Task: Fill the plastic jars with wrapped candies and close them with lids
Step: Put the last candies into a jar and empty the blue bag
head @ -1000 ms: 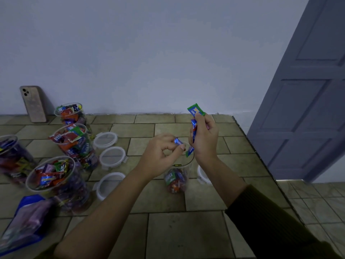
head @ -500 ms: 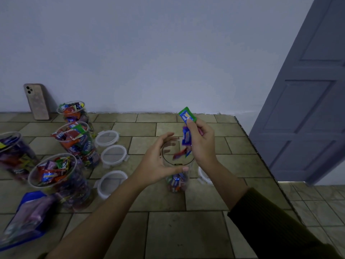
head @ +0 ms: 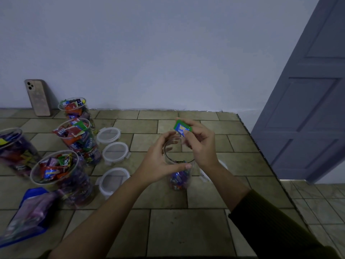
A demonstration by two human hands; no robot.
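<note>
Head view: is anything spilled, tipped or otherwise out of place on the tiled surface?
Nothing spilled. The only oddity is a phone propped upright against the wall behind the filled jars. The loose lids lie flat beside them.

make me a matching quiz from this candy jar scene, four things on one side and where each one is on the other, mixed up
Things:
1. phone
2. green candy
3. blue bag
4. nearly empty jar

Places:
A. pinched in the right hand
B. lying at the near left of the tiled surface
C. leaning on the wall
D. steadied by the left hand

Pairs: 1-C, 2-A, 3-B, 4-D
</note>
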